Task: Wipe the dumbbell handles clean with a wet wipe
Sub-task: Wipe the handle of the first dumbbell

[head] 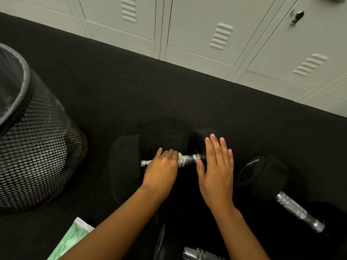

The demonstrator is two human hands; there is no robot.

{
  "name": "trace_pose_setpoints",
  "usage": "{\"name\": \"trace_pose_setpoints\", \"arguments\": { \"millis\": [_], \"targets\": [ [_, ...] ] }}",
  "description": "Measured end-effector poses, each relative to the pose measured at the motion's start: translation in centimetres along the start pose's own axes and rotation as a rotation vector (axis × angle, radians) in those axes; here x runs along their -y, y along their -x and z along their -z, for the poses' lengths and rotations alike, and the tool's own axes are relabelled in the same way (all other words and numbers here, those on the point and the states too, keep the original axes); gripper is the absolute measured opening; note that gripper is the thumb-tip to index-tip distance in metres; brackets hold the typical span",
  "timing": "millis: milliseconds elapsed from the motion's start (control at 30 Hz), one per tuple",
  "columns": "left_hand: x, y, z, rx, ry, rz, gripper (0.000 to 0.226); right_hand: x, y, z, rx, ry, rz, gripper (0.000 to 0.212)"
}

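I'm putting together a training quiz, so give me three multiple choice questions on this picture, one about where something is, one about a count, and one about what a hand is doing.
1. Where does the mesh bin stand?
A. Left of the dumbbell being wiped
B. Against the lockers
C. Right of all the dumbbells

2. How many dumbbell handles show at least in part?
A. One
B. Three
C. Five

3. What is the right hand doing?
A. Gripping a handle
B. Lying open and flat by the dumbbell's right head
C. Holding the wipe pack

Answers:
1. A, the bin sits at the left edge, with the dumbbell to its right.
2. B, one under the left hand, one at right, one at the bottom edge.
3. B, its fingers are spread and hold nothing.
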State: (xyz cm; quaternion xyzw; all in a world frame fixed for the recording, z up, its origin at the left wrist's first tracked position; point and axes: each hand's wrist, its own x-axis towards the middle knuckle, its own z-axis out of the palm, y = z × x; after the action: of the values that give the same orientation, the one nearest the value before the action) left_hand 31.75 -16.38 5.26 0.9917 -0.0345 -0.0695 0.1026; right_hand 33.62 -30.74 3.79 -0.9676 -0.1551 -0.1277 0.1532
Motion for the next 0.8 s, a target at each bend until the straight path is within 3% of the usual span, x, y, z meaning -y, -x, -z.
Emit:
{"name": "trace_pose_setpoints", "arguments": {
  "millis": [167, 300, 433, 600, 800],
  "targets": [
    [-0.1, 0.9, -1.0, 0.016, -0.018, -0.007, 0.050, 0.0, 0.2, -0.1, -0.011, 0.003, -0.003, 0.050],
    [0.7, -0.9, -1.2, -0.013, 0.171, 0.044, 0.048, -0.1, 0.1, -0.1, -0.009, 0.000, 0.005, 0.050],
    [0.0, 1.1, -1.3, -0.008, 0.102, 0.061, 0.050, 0.0, 0.1, -0.1, -0.007, 0.019, -0.006, 0.051],
    [0.0, 0.6, -1.2, -0.095, 0.227, 0.091, 0.040, 0.0, 0.3, -0.1, -0.019, 0.013, -0.013, 0.050],
    [-0.5, 1.6, -1.1, 0.030, 0.045, 0.033, 0.053, 0.0, 0.2, -0.1, -0.007, 0.022, -0.020, 0.051]
  ]
}}
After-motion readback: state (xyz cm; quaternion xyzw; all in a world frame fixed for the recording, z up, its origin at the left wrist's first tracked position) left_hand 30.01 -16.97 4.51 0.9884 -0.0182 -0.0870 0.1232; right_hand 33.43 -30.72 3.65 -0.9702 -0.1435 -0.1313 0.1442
